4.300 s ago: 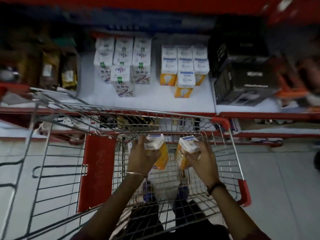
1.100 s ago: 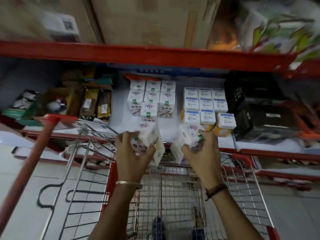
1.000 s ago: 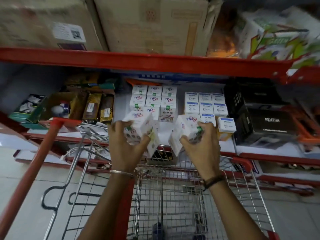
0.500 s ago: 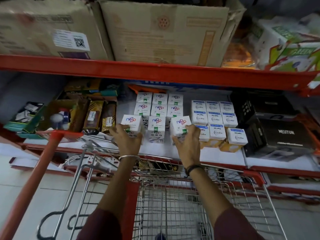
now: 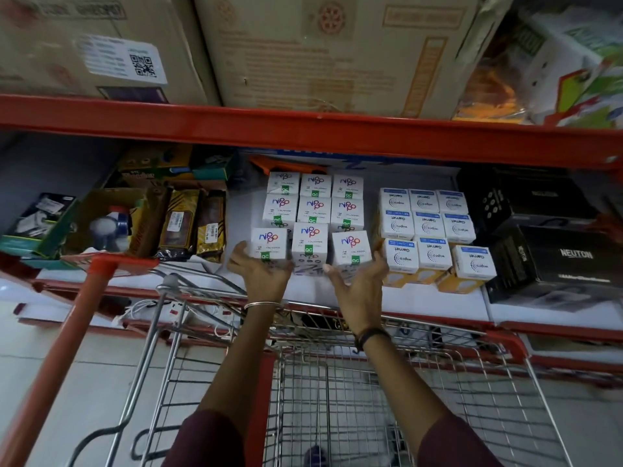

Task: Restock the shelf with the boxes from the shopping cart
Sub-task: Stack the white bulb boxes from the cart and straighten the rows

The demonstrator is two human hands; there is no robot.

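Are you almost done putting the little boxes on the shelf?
Done: the white Nippo boxes stand in three rows beside the Wipro boxes. In hand: nothing. The left hand and right hand are open just in front of the two outer front boxes. Left: I can't tell; the shopping cart basket shows only bare wire here.

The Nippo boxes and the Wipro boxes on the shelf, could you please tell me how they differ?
The Nippo boxes have multicolour lettering and a green QC patch on top; the Wipro boxes carry a blue band, a dotted swirl and orange lower sides. The Nippo group sits left of the Wipro group. Both are small white-topped boxes in three-by-three blocks on the same white shelf.
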